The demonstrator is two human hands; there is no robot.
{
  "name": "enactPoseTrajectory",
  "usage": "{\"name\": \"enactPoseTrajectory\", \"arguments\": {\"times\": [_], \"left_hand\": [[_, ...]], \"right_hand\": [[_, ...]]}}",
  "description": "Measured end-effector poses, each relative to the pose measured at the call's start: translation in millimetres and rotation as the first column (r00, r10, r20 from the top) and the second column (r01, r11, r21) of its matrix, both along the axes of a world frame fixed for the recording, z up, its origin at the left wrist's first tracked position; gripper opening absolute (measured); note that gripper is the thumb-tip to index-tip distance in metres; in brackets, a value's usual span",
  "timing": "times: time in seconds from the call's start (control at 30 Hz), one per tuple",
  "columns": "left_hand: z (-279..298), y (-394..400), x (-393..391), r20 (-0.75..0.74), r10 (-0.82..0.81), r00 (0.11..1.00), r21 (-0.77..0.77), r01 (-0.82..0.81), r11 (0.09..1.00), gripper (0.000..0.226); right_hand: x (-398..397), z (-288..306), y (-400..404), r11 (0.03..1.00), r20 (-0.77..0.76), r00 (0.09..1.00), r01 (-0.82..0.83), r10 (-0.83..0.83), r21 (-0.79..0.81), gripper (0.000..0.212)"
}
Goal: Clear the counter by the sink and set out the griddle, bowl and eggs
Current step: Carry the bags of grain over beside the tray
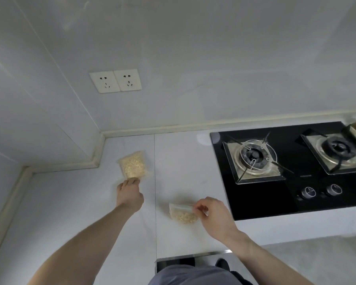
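Head view, nearest item first: what is the right hand doing?

— Inspector: The right hand (pixel 213 214) has its grip pinched shut on the top strip of a small clear bag (pixel 183 213) of pale, pebbly grains. The bag sags soft and lumpy; whether it rests on the surface (pixel 70 212) or hangs just above it, I cannot tell.

— And the left?

— Inspector: The left hand (pixel 130 194) reaches further out. Its fingers are curled closed at the near edge of a second bag (pixel 133 164), same film and filling, lying flat in a rough square. The fingertips are under the hand, so I judge it gripped rather than merely touched.

— Which step is this?

— Inspector: Clearing, by my reading. Griddle, bowl and eggs are nowhere in view, nor is the sink. The next move calls for both bags to be lifted and carried off; thin film is slippery and loose contents shift, so a firm pinch on the sealed edge matters.

— Beyond the hands?

— Inspector: The surface is smooth pale stone with a straight seam. To the right, a glossy black glass hob (pixel 292 167) with two burners on steel trays and two round knobs. On the far wall, twin white sockets (pixel 115 81).
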State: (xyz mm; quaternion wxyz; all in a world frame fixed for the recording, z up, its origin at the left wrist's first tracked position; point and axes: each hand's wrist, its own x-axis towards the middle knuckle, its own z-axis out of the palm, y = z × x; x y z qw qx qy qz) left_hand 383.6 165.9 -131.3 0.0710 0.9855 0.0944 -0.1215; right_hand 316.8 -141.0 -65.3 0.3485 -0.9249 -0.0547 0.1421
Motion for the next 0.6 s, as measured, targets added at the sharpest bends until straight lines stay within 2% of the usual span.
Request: {"name": "enactPoseTrajectory", "arguments": {"times": [0.1, 0.27, 0.47, 0.6], "left_hand": [[13, 13, 12, 0.16, 0.047, 0.986, -0.064, -0.037, 0.997, 0.035], [66, 17, 36, 0.264, 0.11, 0.958, -0.252, -0.042, 0.967, 0.034], [115, -4, 10, 0.277, 0.165, 0.947, -0.454, -0.022, 0.891, 0.044], [128, -39, -25, 0.233, 0.129, 0.964, -0.544, 0.019, 0.839, 0.034]], "right_hand": [[1, 4, 1, 1.0, -0.036, 0.999, -0.005, 0.005, 0.005, 0.019], [12, 24, 6, 0.999, -0.027, 1.0, 0.009, -0.008, 0.046, 0.024], [10, 58, -19, 0.989, 0.012, 0.995, 0.101, -0.103, 0.104, 0.019], [1, 75, -43, 0.978, -0.004, 0.987, 0.161, -0.162, 0.131, 0.02]]}}
